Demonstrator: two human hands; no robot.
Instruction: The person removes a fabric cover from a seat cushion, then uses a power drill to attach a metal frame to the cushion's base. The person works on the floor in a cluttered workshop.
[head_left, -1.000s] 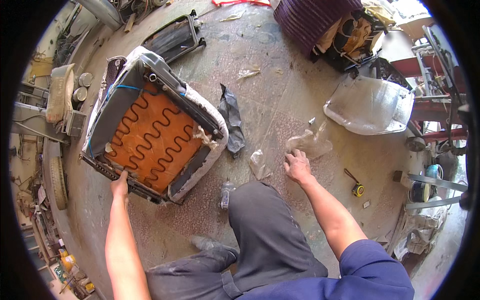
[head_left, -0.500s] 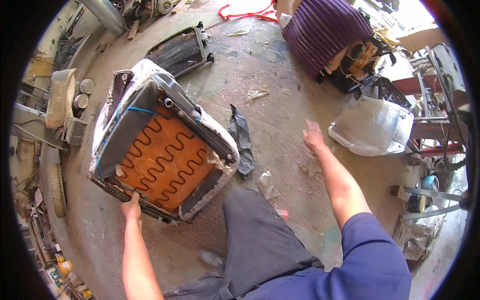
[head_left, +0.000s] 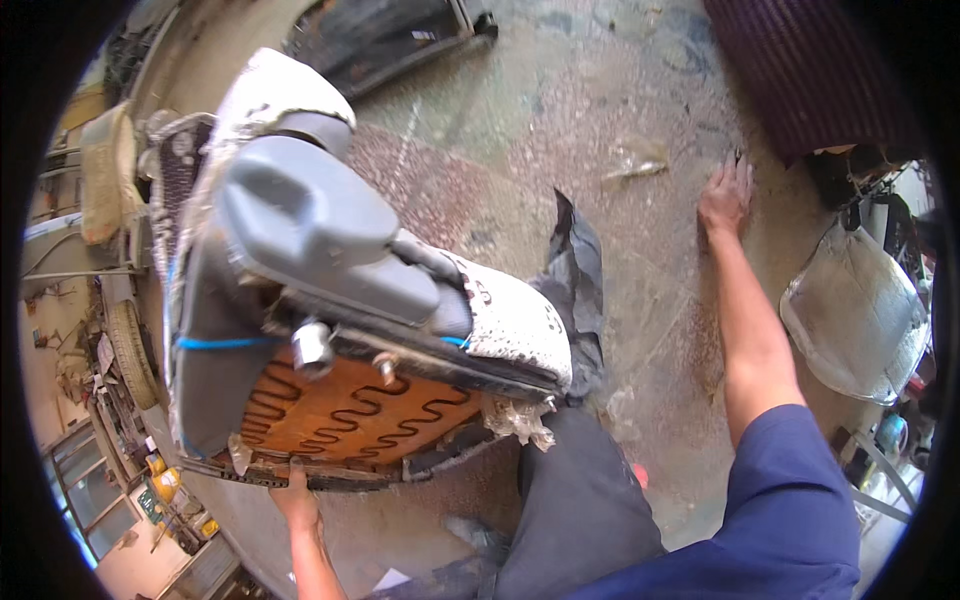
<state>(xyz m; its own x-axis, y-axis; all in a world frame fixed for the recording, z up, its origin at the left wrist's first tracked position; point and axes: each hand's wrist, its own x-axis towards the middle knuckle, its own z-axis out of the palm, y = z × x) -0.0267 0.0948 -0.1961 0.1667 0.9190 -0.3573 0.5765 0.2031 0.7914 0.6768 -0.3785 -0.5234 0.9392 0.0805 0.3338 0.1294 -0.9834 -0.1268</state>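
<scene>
Car seat frame [head_left: 340, 300] is gripped at its near edge by left hand [head_left: 295, 497]; right hand [head_left: 725, 197] is held open, well apart to its right

A small white rectangular sticker label [head_left: 424, 35] sits at about eleven o'clock, on the dark metal frame lying on the floor near the top rim. Small yellow plastic containers [head_left: 163, 483] cluster at about eight o'clock by the left rim, too small to make out further.
</scene>
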